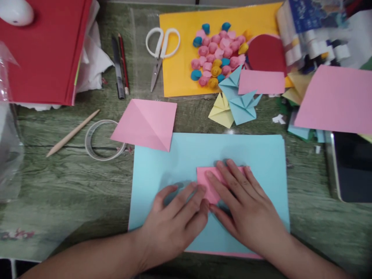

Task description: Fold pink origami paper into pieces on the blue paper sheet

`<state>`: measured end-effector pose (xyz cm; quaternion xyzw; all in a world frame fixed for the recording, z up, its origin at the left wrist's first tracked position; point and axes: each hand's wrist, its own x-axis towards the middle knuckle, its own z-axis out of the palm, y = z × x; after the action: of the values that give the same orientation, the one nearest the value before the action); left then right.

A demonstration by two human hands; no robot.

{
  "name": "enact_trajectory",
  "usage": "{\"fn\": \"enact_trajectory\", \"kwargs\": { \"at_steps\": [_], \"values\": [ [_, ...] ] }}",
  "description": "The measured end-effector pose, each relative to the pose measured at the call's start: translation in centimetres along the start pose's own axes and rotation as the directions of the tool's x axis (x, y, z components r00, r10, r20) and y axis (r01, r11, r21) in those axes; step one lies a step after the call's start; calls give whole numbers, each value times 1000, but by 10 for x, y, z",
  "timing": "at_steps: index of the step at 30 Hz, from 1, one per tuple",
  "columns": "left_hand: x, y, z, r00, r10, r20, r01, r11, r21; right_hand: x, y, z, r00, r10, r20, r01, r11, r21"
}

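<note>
Lying on the green table (58,186), a blue sheet (162,162) bears pink paper (201,176).

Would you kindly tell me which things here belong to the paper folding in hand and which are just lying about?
In use: left hand and right hand, both on the small pink paper, over the light blue sheet.
Lying about: scissors, tape roll, wooden stick, creased pink square, paper roses, pens.

We note one table (58,186) filling nearly the whole view, its surface green and printed with a wood grain. The light is soft and even, the shadows faint. Near the near left corner are small reddish marks (18,234); past that edge lies a dark strip (5,269).
</note>
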<state>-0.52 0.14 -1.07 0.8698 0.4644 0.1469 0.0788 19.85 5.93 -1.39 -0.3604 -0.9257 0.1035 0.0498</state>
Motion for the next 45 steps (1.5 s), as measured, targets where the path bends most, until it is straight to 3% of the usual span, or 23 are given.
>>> {"fn": "enact_trajectory", "kwargs": {
  "at_steps": [5, 12, 20, 23, 28, 45],
  "values": [
    [5, -1, 3, 994, -106, 32, 105, 994, 16, 0, 0, 0, 1000, 5, 4, -5, 1000, 2],
    [11, -5, 1, 984, -130, 124, 133, 991, -20, -1, -1, -1, 1000, 12, 4, -12, 1000, 7],
    [8, -2, 2, 987, -132, 92, 133, 991, 1, 0, 0, 0, 1000, 12, 3, -12, 1000, 15],
    [5, -1, 5, 994, -80, 69, 79, 997, 10, 0, 0, 0, 1000, 7, 1, -7, 1000, 16],
    [1, -2, 7, 991, 29, 132, -22, 998, -56, 0, 0, 0, 1000, 6, 8, -6, 1000, 10],
    [11, -3, 2, 989, -87, 119, 93, 995, -44, 1, -1, -1, 1000, 9, 8, -9, 1000, 2]
  ]
}}
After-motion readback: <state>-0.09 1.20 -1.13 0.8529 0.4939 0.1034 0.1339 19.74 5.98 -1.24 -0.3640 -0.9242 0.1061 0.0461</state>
